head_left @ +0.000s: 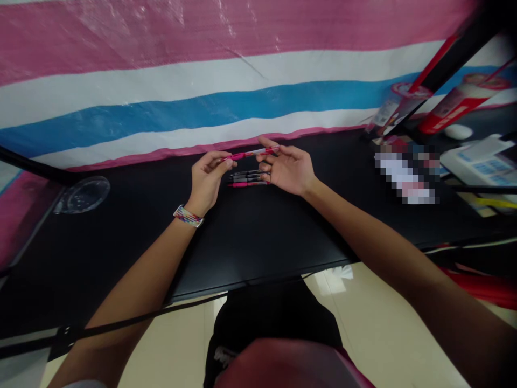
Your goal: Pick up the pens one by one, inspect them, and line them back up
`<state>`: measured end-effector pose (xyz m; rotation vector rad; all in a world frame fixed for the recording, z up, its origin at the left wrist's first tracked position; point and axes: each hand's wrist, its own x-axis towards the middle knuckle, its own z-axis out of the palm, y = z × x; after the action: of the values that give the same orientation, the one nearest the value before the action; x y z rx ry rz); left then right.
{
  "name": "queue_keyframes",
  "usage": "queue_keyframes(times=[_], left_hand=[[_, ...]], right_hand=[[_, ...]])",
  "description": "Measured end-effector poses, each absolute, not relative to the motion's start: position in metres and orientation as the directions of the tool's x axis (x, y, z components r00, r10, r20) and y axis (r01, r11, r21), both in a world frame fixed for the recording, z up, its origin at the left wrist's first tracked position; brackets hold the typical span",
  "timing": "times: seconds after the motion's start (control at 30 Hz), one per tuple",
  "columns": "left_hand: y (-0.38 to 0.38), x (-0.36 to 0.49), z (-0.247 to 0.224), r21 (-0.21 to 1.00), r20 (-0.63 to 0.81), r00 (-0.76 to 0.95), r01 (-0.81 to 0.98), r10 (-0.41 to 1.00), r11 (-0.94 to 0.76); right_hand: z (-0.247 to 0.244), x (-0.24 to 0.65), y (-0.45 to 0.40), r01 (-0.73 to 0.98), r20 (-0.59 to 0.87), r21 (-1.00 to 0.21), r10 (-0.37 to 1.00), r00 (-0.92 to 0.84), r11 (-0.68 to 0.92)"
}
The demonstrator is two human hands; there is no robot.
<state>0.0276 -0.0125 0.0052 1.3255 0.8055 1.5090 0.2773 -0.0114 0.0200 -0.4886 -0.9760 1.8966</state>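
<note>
Behind the grip hangs a striped sheet [169, 113]; beneath it is a black table [258, 237]. Right of the grip, well apart, stand two drink cups; left of it, also apart, lies a clear lid [86, 194]. Right hand [288, 168]: partly open, at the pen's right end; cannot tell whether it grips. Left hand [207, 175]: pinching the pen's left end. Just nearer the person, a row of pens [247, 179] lies between the hands. Pink pen [244, 155]: held above the table, spanning both hands.
</note>
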Motion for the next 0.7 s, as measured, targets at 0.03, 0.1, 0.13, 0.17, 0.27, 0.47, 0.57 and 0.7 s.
queue_keyframes(times=[0.03,0.1,0.13,0.17,0.27,0.47,0.57,0.7], left_hand=[[-0.0124,0.0276,0.0051,0.911,0.357,0.027,-0.231,0.934,-0.342],[-0.0122,0.0275,0.0046,0.908,0.358,0.028,-0.244,0.933,-0.341],[-0.0121,0.0275,0.0043,0.906,0.360,0.029,-0.249,0.933,-0.342],[-0.0120,0.0275,0.0040,0.906,0.362,0.030,-0.250,0.932,-0.343],[-0.0118,0.0278,0.0034,0.910,0.361,0.035,-0.232,0.932,-0.344],[-0.0106,0.0278,0.0038,0.907,0.369,-0.005,-0.215,0.929,-0.362],[-0.0097,0.0269,0.0040,0.907,0.371,-0.006,-0.213,0.929,-0.363],[-0.0097,0.0263,0.0039,0.910,0.370,-0.009,-0.200,0.929,-0.364]], right_hand=[[0.0215,0.2771,-0.0124,-0.553,0.045,-0.785,0.865,-0.500,-0.279],[0.0245,0.2765,-0.0145,-0.539,0.022,-0.794,0.873,-0.487,-0.281],[0.0255,0.2763,-0.0153,-0.524,0.019,-0.809,0.878,-0.478,-0.268],[0.0259,0.2761,-0.0156,-0.504,0.023,-0.828,0.883,-0.469,-0.246],[0.0243,0.2756,-0.0148,-0.446,0.057,-0.879,0.891,-0.450,-0.168],[0.0215,0.2749,-0.0143,-0.374,0.085,-0.923,0.894,-0.441,-0.096],[0.0232,0.2743,-0.0158,-0.374,0.070,-0.921,0.898,-0.435,-0.109],[0.0249,0.2738,-0.0166,-0.428,0.043,-0.889,0.901,-0.432,-0.163]])
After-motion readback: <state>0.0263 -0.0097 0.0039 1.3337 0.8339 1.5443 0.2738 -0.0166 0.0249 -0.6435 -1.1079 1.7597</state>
